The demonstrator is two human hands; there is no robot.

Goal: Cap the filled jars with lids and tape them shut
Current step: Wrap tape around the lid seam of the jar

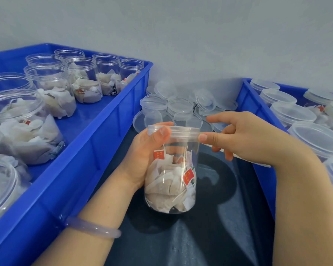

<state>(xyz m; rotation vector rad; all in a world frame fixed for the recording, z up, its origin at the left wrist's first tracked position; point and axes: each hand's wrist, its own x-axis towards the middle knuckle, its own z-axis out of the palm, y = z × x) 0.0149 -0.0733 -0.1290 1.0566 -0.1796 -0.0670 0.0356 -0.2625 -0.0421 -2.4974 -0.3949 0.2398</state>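
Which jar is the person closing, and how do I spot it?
Look at the dark gap between the left blue crate and the right blue crate, just in front of the pile of loose lids. The jar is there, gripped by the left hand, with the right hand at its lid. It is the only jar outside a crate.

wall [200,35]: plain pale grey | worktop [229,217]: dark, glossy | light: even

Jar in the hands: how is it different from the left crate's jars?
The held clear plastic jar has a clear lid on; the clear plastic crate jars have none. The left hand grips the held jar; crate jars stand in the blue plastic crate. Both hold tea bags.
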